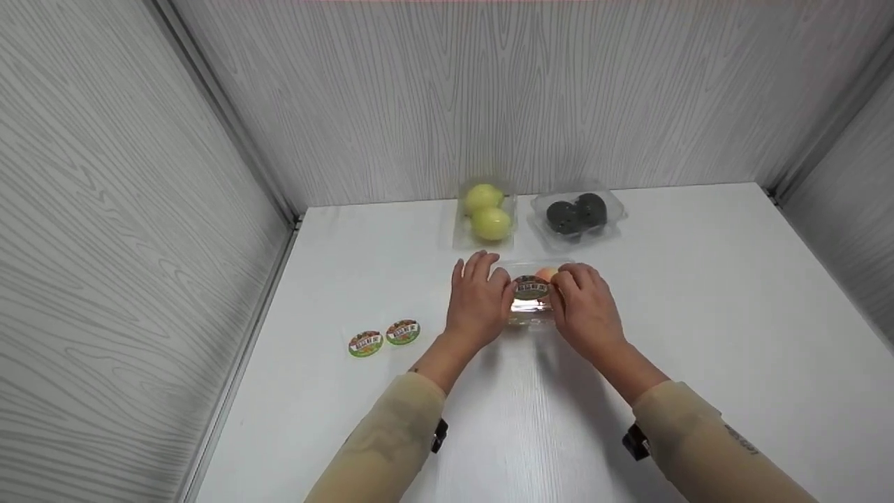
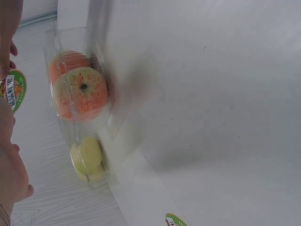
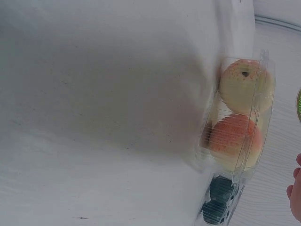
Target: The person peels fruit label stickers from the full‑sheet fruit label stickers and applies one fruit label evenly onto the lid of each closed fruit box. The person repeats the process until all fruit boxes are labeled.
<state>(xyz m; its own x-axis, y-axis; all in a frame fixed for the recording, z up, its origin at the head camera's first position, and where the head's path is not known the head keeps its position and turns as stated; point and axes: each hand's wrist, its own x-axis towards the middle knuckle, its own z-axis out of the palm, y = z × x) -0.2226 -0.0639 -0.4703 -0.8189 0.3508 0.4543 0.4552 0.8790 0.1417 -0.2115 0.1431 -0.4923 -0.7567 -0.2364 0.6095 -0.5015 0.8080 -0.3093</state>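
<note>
My left hand (image 1: 478,300) and right hand (image 1: 588,307) pinch a round printed label sticker (image 1: 531,287) by its two sides. They hold it above a clear plastic clamshell box (image 1: 531,321). In the left wrist view the sticker (image 2: 18,89) stands apart from the box's lid. Two reddish-yellow peaches (image 2: 82,92) lie inside the closed box; the right wrist view shows these peaches (image 3: 235,136) side by side. Only part of my right hand (image 3: 296,193) appears there, at the right edge.
Behind the hands stand a clear box of yellow-green fruit (image 1: 490,223) and a clear box of dark round fruit (image 1: 576,215). Two more round stickers (image 1: 366,344) lie on a backing sheet at left on the white table (image 1: 489,433). Grey panels (image 1: 454,84) enclose the table.
</note>
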